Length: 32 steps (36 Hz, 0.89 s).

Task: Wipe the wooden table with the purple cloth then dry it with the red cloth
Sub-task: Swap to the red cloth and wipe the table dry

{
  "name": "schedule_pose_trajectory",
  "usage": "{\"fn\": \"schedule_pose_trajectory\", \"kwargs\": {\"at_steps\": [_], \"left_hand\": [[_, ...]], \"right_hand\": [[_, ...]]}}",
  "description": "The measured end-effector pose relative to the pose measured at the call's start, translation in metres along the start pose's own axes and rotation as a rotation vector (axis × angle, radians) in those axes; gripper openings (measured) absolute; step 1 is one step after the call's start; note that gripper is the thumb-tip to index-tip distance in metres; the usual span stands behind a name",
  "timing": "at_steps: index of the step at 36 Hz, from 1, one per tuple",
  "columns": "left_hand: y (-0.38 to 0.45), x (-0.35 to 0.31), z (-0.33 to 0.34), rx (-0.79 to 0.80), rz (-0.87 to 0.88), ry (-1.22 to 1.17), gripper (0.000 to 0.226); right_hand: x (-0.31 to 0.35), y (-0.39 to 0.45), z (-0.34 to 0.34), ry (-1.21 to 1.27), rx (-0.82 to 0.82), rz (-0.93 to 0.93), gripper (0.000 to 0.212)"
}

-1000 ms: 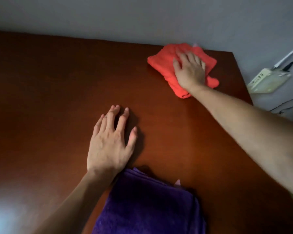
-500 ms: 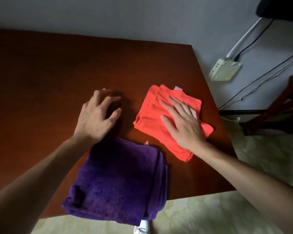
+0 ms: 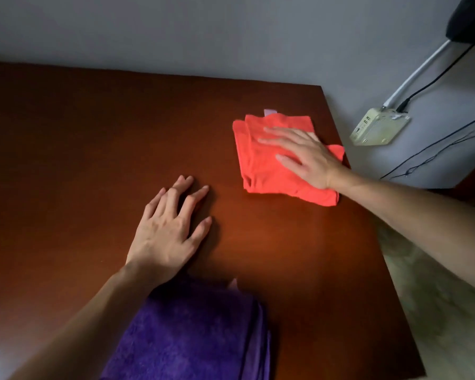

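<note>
Head view: right hand (image 3: 307,157) flat, fingers spread, palm down on the folded red cloth (image 3: 269,165) near the far right edge of the wooden table (image 3: 80,149). Left hand (image 3: 167,231) open, fingers splayed on bare wood, grasping nothing, just beyond the folded purple cloth (image 3: 192,333) at the near edge. Pale power strip (image 3: 379,127) beside the table, against the wall.

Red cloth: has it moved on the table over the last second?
Yes. The red cloth, under the right hand, left the table's far right corner and now sits nearer.
</note>
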<state>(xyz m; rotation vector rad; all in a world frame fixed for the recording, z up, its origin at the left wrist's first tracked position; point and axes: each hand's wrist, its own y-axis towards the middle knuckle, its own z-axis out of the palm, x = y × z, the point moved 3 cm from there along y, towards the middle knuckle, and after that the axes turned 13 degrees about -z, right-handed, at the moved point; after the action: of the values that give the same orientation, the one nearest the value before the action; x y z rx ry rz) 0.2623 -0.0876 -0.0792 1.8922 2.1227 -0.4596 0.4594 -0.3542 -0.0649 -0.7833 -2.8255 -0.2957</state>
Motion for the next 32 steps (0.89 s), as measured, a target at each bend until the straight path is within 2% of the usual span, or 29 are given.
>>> {"fn": "schedule_pose_trajectory", "kwargs": {"at_steps": [9, 13, 17, 20, 22, 28, 32], "left_hand": [[-0.002, -0.003, 0.0, -0.007, -0.023, 0.045, 0.06], [-0.003, -0.005, -0.001, -0.019, -0.027, 0.055, 0.061], [-0.004, -0.006, -0.001, -0.027, -0.027, 0.061, 0.062], [-0.005, -0.006, -0.001, -0.025, -0.037, 0.072, 0.063], [-0.006, -0.007, -0.002, -0.018, -0.043, 0.075, 0.063], [-0.008, -0.008, -0.007, -0.013, -0.07, 0.089, 0.065], [-0.007, -0.014, -0.007, 0.04, -0.072, 0.07, 0.072]], "right_hand": [[-0.102, 0.07, -0.016, -0.062, -0.127, 0.268, 0.058], [-0.111, 0.073, -0.019, -0.081, -0.148, 0.284, 0.049], [-0.104, 0.064, -0.013, -0.117, -0.192, 0.404, 0.056], [-0.087, 0.046, -0.008, -0.152, -0.223, 0.574, 0.061], [-0.066, 0.029, -0.004, -0.153, -0.238, 0.617, 0.062], [0.024, -0.038, 0.007, -0.176, -0.264, 0.573, 0.067], [0.092, -0.095, 0.017, -0.224, -0.309, 0.572, 0.061]]}}
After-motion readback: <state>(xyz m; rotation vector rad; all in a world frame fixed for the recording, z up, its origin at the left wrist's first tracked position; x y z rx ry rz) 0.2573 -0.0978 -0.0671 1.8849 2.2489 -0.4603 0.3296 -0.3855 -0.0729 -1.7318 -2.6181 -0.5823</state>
